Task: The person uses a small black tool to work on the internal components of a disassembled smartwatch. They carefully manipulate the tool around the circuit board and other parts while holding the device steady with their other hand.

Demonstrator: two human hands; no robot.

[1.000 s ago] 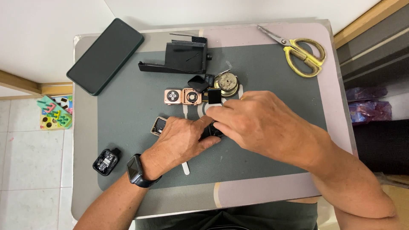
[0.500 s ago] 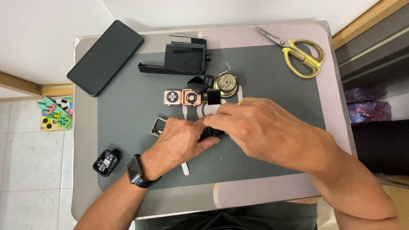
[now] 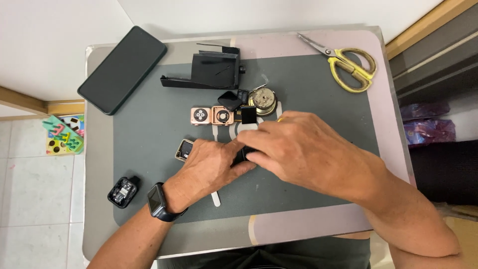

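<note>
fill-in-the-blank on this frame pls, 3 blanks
1. The scissors at the table's far right corner have ___ handles.
2. The left hand has a dark smartwatch on its ___.
3. The black phone lies screen-up near the table's far ___ corner.

Missing words: yellow; wrist; left

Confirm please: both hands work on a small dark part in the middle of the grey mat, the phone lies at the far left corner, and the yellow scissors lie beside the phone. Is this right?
Not quite. The yellow scissors lie at the far right corner of the table, far from the phone. The rest holds: the head view shows the left hand and right hand meeting over a small dark part on the grey mat.
</note>
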